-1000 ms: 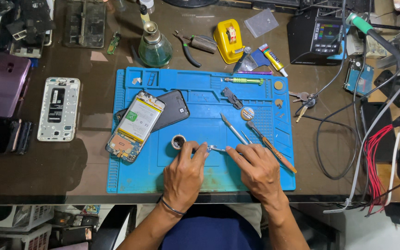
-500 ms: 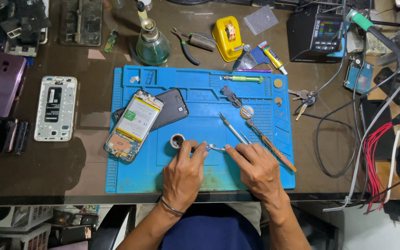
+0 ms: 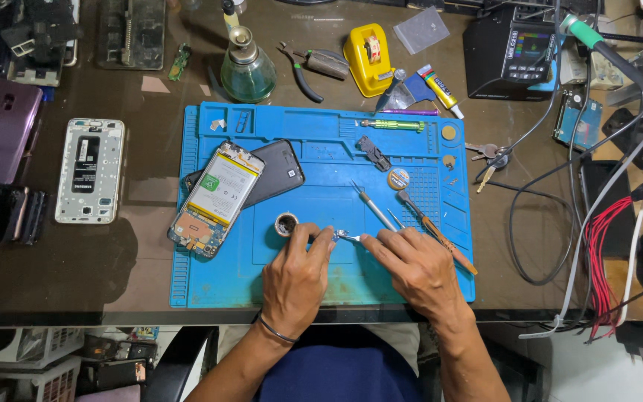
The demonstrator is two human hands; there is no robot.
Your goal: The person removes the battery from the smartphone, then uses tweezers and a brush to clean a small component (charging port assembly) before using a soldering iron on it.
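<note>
Bright, even overhead light | soft shadows | sharp | corners perhaps slightly bent

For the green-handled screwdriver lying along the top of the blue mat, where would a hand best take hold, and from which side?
Probably around the middle of the green-handled screwdriver, pinched from above across its barrel. It lies flat and roughly level along the upper strip of the blue silicone mat, handle thicker than its tip, with bare mat on both long sides. Both the left hand and right hand are low on the mat, away from it.

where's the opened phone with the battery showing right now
In the head view, the opened phone lies on the left part of the blue mat, propped over a dark phone, up-left of the left hand.
</note>
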